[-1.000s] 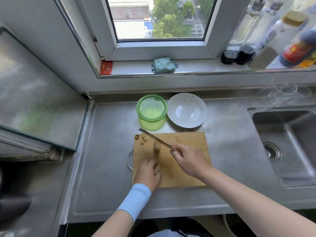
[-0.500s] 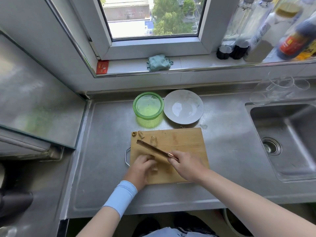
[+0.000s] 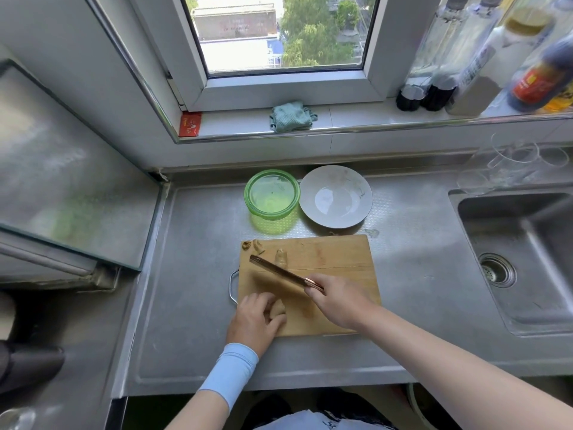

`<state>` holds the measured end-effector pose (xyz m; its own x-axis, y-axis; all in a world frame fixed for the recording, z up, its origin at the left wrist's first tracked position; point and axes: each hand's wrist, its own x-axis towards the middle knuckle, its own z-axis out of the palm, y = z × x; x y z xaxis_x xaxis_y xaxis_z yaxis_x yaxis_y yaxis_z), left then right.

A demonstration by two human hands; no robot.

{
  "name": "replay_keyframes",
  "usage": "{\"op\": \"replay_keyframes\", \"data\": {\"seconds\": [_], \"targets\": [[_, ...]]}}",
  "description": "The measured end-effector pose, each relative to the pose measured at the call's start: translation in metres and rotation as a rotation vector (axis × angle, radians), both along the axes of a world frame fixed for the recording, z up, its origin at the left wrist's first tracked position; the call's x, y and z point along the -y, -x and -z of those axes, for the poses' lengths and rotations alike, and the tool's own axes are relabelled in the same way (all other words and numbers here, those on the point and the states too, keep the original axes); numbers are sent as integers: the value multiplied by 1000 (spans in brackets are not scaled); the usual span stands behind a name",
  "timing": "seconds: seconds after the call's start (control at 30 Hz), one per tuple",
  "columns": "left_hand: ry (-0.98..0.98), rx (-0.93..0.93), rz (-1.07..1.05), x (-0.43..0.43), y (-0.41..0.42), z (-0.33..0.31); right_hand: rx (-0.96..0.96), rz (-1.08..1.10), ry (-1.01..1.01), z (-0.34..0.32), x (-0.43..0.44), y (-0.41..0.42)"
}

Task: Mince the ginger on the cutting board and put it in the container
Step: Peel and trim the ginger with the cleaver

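Note:
A wooden cutting board (image 3: pixel 335 259) lies on the steel counter. My left hand (image 3: pixel 255 319) rests on the board's near left corner and grips a piece of ginger (image 3: pixel 278 307). My right hand (image 3: pixel 336 301) holds a knife (image 3: pixel 280 273) by its handle, the blade angled up-left over the board. Another ginger chunk (image 3: pixel 281 258) sits just beyond the blade, and small ginger scraps (image 3: pixel 252 246) lie at the far left corner. The green container (image 3: pixel 272 195) stands behind the board.
A white plate (image 3: pixel 335 196) sits right of the container. The sink (image 3: pixel 521 259) is at the right, clear glasses (image 3: pixel 511 166) behind it. Bottles (image 3: pixel 483 57) and a green cloth (image 3: pixel 291 117) are on the windowsill. A glass-topped surface (image 3: pixel 68 181) is at the left.
The knife came down from the far part of the board toward the middle. My left hand with its ginger piece drew back to the board's near left corner.

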<state>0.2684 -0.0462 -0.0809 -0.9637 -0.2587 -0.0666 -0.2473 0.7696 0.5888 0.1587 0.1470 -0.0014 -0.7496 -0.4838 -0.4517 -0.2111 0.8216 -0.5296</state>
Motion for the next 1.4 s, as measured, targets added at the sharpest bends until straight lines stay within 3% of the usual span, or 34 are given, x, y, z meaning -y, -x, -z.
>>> {"op": "replay_keyframes", "data": {"seconds": [0.17, 0.43, 0.57, 0.73, 1.07, 1.23, 1.4], "targets": [[7, -4, 54, 4, -8, -6, -4, -41, -25, 0, 2, -2], [-51, 76, -119, -10, -5, -14, -35, -45, -29, 4, 6, -11], [-81, -109, -24, -2, -9, -11, -48, -45, -30, 4, 5, -14], [-30, -190, 278, 9, -7, 1, -47, -34, -26, 3, 6, -16], [-52, -165, 216, 10, -5, 4, -23, -8, -30, -1, 7, -17], [2, -259, 334, 20, -9, 2, -22, -9, -30, -1, 5, -19], [68, -325, 267, 19, -10, 6, -26, -4, -40, 0, 7, -22]]}}
